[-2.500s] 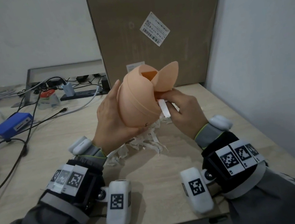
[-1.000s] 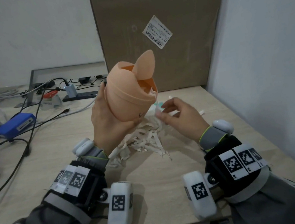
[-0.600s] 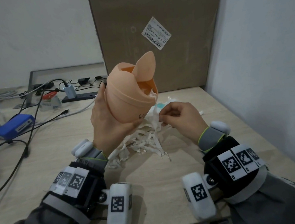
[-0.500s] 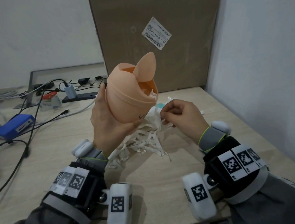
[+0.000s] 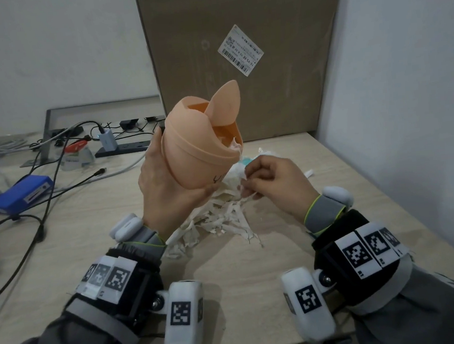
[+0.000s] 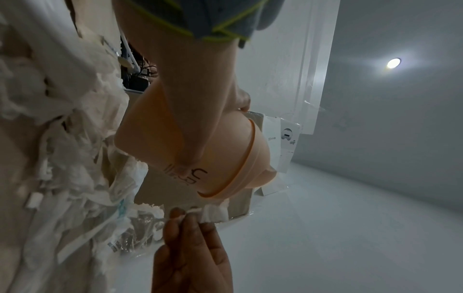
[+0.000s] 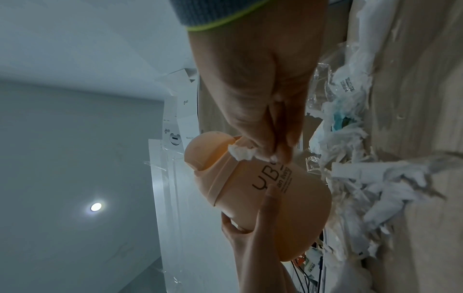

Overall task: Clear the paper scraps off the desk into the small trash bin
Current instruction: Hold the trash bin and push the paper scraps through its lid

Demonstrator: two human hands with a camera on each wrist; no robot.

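Small trash bin [image 5: 196, 149], peach plastic with a swing lid tipped open, held tilted above the desk [image 5: 229, 276] in the left hand [image 5: 164, 188], whose grip is wrapped round its body. White paper shows at the bin's mouth. The right hand [image 5: 273, 184] pinches a crumpled white scrap [image 7: 241, 153] just beside the opening. Remaining paper scraps [image 5: 219, 222], torn white strips, lie heaped on the desk below both hands.

White walls [image 5: 45, 50] — ceiling light [image 6: 393, 63]
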